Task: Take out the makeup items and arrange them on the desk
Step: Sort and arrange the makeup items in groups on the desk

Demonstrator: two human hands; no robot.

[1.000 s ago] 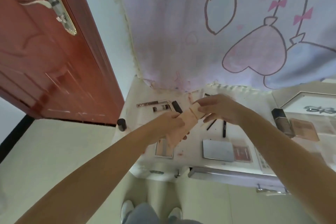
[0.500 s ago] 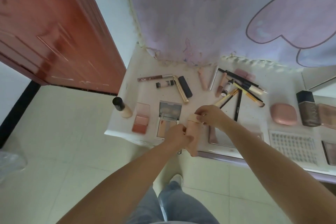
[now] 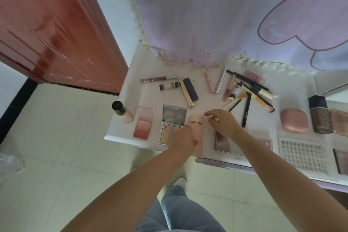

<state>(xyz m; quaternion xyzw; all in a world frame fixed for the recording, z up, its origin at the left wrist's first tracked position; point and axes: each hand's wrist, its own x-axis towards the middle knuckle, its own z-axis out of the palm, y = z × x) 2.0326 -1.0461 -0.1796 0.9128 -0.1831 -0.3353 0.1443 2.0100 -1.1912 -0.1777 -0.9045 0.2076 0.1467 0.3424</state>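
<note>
A peach-coloured tube [image 3: 197, 128] lies near the front edge of the white desk [image 3: 150, 98], cap end pointing away from me. My left hand [image 3: 183, 138] grips its lower half from the left. My right hand [image 3: 223, 122] hovers just right of the cap, fingers loosely curled and holding nothing. Several makeup items lie spread over the desk: an open palette [image 3: 172, 124] left of the tube, a blush compact [image 3: 144, 125], a foundation bottle [image 3: 122, 112], a pink compact [image 3: 294, 119], and pencils and brushes [image 3: 248, 92] at the back.
A mirrored palette [image 3: 223, 144] lies partly under my right wrist. A lash tray [image 3: 303, 155] and a dark bottle [image 3: 321, 114] sit at the right. A lilac curtain [image 3: 226, 15] hangs behind the desk. A red door [image 3: 47, 24] stands at the left.
The view dropped toward the desk. Both hands lowered the peach tube to the desk's front edge. My right hand let go of the cap and drew slightly right.
</note>
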